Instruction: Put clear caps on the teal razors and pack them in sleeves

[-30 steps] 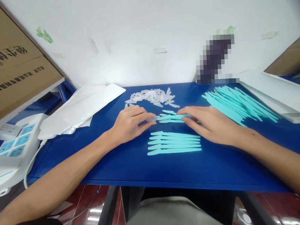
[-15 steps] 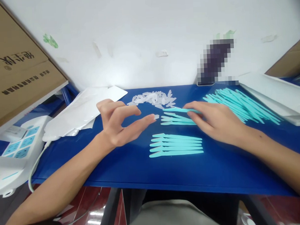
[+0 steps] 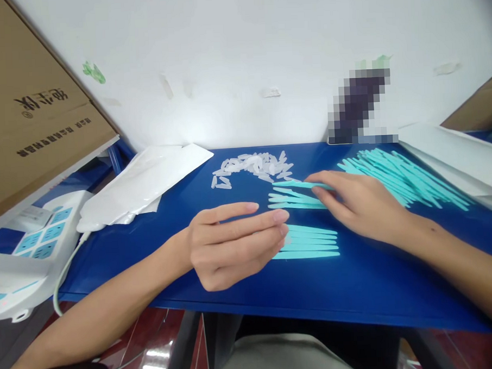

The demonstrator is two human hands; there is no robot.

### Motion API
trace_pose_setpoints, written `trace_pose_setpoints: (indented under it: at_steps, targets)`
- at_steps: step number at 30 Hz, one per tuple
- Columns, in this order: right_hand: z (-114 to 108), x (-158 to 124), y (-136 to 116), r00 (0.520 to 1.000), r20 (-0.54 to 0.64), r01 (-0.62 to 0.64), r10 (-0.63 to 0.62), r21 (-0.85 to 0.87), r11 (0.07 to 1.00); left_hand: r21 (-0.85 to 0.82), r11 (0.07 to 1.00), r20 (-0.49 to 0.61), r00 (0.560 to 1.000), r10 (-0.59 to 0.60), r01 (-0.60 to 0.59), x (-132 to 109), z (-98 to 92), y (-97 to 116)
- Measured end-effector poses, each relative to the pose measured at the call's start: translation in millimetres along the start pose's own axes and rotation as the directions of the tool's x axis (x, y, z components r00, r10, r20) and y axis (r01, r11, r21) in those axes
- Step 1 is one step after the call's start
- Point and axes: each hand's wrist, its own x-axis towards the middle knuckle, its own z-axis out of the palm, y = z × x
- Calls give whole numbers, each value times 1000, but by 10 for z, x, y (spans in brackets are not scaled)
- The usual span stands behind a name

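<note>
My right hand [image 3: 352, 199] pinches the handle of a turquoise eyebrow razor [image 3: 289, 184], whose blade end points left. Just below that razor lie a few more turquoise razors [image 3: 296, 204], fanned out. My left hand [image 3: 236, 245] has its back toward me and its fingers bent together, over the left ends of a neat row of razors [image 3: 313, 241]. At its fingertips a small translucent blade cap [image 3: 288, 240] shows in part; the thumb is hidden. Behind both hands spreads a loose pile of translucent caps [image 3: 255, 165].
A heap of turquoise razors [image 3: 404, 175] lies at the right, beside a white tray-like piece [image 3: 452, 153]. White plastic bags [image 3: 143, 178] and a power strip [image 3: 48, 231] with a cable are at the left. A cardboard box [image 3: 42, 106] leans in there. A wall closes off the blue table [image 3: 376, 287].
My left hand has come down and right, turning its back toward me and closing its fingers. The right hand still pinches its razor in nearly the same place.
</note>
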Motion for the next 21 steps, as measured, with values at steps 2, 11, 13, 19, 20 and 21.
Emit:
trace_pose_setpoints:
  at_steps: [2, 11, 13, 19, 20, 21]
  targets:
    - [1, -6, -8, 1000, -13, 7, -6, 15, 1000, -27, 985, 52, 984, 169, -168, 83, -44, -37]
    - [0, -11, -30, 1000, -21, -4, 5, 53, 999, 21, 947, 13, 948, 319, -319, 181, -20, -40]
    - [-7, -9, -41, 1000, -20, -6, 7, 63, 998, 35, 945, 18, 945, 326, -326, 188, -17, -38]
    - [-27, -3, -66, 1000, -11, -12, 13, 92, 996, -51, 994, 138, 985, 107, -101, 135, -86, -13]
    - [-31, -3, -69, 1000, -8, -10, 11, 92, 996, -46, 997, 130, 989, 70, -65, 113, -80, -16]
    - [-35, -3, -74, 1000, -3, -11, 11, 92, 996, -33, 999, 107, 994, 18, -15, 89, -61, -26]
